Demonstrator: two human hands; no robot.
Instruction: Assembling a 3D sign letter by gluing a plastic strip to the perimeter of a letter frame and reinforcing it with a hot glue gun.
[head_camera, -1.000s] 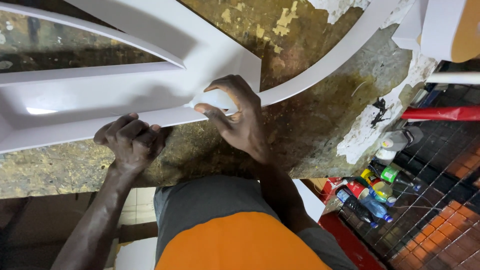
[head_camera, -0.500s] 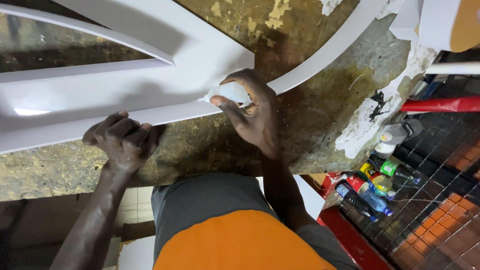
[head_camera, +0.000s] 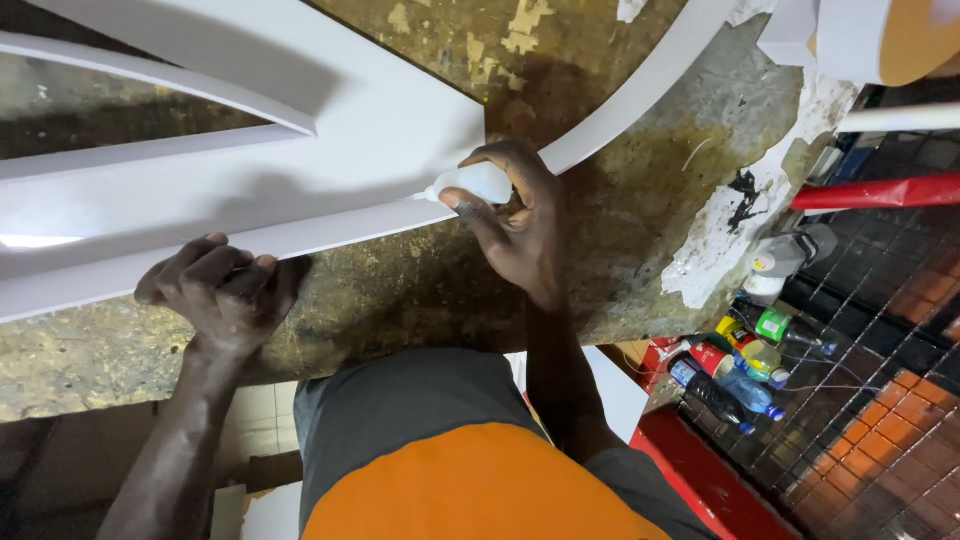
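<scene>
I hold a small white squeeze bottle (head_camera: 478, 183) in my right hand (head_camera: 515, 225), just right of the middle of the frame. My fingers are wrapped tight around it. Its thin tip points left and touches the white strip (head_camera: 330, 228), right where the strip meets the big flat white board (head_camera: 380, 130).

My left hand (head_camera: 222, 290) is at the lower left. It is curled shut into a fist and presses on the edge of the same strip to hold it down. There is nothing inside that hand that I can see.

The strip stands on its edge and runs along the board from the left side up to the upper right, where it bends in a curve. The tip is about halfway along it. I think the part near my left hand is already stuck on, and the curved part at the upper right is still to do, but I cannot see any glue, so I am not sure.

All of this lies on a stained, worn table (head_camera: 640, 230). At the lower right, down on the floor, stand some bottles and cans (head_camera: 745, 365). A red bar (head_camera: 880, 192) is at the right edge.
</scene>
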